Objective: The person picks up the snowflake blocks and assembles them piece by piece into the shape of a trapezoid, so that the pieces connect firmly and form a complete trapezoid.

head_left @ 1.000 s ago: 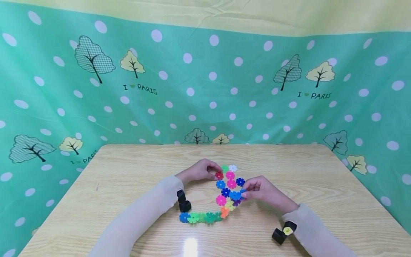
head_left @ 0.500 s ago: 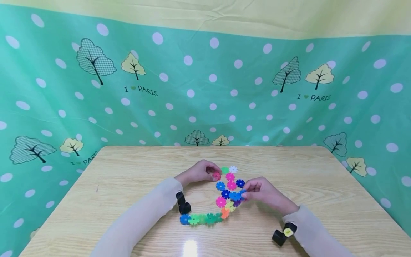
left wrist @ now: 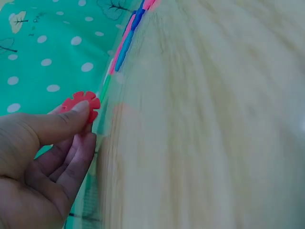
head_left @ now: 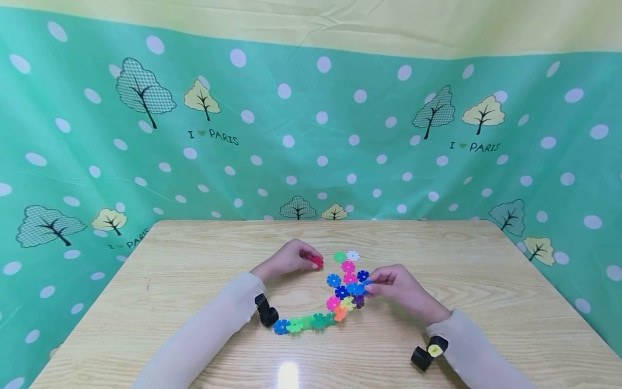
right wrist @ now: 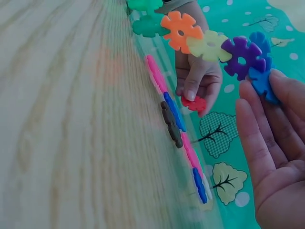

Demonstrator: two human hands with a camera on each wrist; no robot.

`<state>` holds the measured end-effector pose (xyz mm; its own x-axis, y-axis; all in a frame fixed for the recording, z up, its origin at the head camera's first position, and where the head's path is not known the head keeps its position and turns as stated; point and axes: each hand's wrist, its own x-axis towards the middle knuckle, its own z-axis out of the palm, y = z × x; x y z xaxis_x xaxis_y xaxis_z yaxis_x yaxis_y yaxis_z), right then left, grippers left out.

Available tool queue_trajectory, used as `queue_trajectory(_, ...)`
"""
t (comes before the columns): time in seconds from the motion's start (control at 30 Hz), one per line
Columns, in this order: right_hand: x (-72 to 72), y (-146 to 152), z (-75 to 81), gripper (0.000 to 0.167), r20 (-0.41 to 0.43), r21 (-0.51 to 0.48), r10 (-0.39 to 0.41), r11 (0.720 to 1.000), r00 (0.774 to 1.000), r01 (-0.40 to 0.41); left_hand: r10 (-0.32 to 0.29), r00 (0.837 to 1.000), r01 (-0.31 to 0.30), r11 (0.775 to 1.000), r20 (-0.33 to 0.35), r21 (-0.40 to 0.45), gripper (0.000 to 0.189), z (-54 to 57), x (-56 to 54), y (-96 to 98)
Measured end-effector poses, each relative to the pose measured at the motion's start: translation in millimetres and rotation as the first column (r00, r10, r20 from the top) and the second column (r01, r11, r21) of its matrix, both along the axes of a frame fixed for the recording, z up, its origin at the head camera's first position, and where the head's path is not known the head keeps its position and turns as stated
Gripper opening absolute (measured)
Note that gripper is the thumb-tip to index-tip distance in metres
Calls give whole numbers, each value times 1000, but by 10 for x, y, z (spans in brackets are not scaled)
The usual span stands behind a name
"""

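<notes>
My left hand point(head_left: 290, 256) pinches a red plastic snowflake disc point(left wrist: 90, 101) between thumb and fingers, left of the loose discs. My right hand point(head_left: 405, 292) grips a blue snowflake disc point(right wrist: 262, 85) at one end of a linked chain. From there the chain runs through a purple disc point(right wrist: 242, 58), a yellow disc point(right wrist: 209, 45), an orange disc point(right wrist: 180, 31) and several green discs point(head_left: 319, 321). At its far left end is another blue disc point(head_left: 282, 327). In the right wrist view the chain hangs above the table, with the left hand visible behind it.
Loose discs lie flat on the wooden table point(head_left: 204, 248): a white disc point(head_left: 353, 255), a light green disc point(head_left: 339, 257), several pink discs point(head_left: 348, 266) and several blue ones point(head_left: 333, 280). A green dotted curtain point(head_left: 311, 135) hangs behind the table's far edge.
My left hand has drawn the red disc leftward, away from the loose discs. My right hand stays nearly in place; the chain has tilted slightly, its left end a little further right.
</notes>
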<state>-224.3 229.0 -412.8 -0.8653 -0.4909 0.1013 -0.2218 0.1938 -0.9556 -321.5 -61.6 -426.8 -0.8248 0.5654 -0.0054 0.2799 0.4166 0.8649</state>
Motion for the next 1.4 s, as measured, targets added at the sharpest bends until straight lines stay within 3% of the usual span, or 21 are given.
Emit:
queue_trajectory(0.1, -12, -9, -11, 23, 2, 10, -48, 999, 999, 48, 46, 998, -47, 998, 31, 37, 22, 58, 53, -61)
queue_trajectory(0.2, -22, -18, -15, 23, -2, 16, -89, 996, 996, 89, 87, 994, -91, 993, 59, 77, 20, 188, 152, -93)
queue_trajectory(0.37, -11, -25, 1, 23, -22, -19, -106, 994, 994, 106, 134, 988, -144, 980, 77, 137, 17, 311, 274, -82)
queue_trajectory(0.57, 11, -65, 35, 25, -20, -54, -109, 993, 994, 108, 163, 981, -182, 962, 104, 204, 18, 423, 554, 0)
queue_trajectory(0.73, 13, -100, 39, 23, -38, -71, -125, 990, 991, 122, 142, 982, -170, 952, 124, 256, 16, 453, 773, 105)
queue_trajectory(0.9, 34, -139, 36, 20, -57, -93, -135, 987, 989, 129, 147, 983, -172, 946, 110, 274, 15, 426, 897, 192)
queue_trajectory(1.23, 39, -188, 27, 22, -61, -129, -113, 986, 992, 104, 177, 983, -182, 924, 46, 336, 14, 364, 999, 255)
queue_trajectory(1.4, 36, -190, 19, 22, -65, -129, -118, 986, 991, 109, 175, 985, -169, 929, 14, 329, 13, 344, 996, 272)
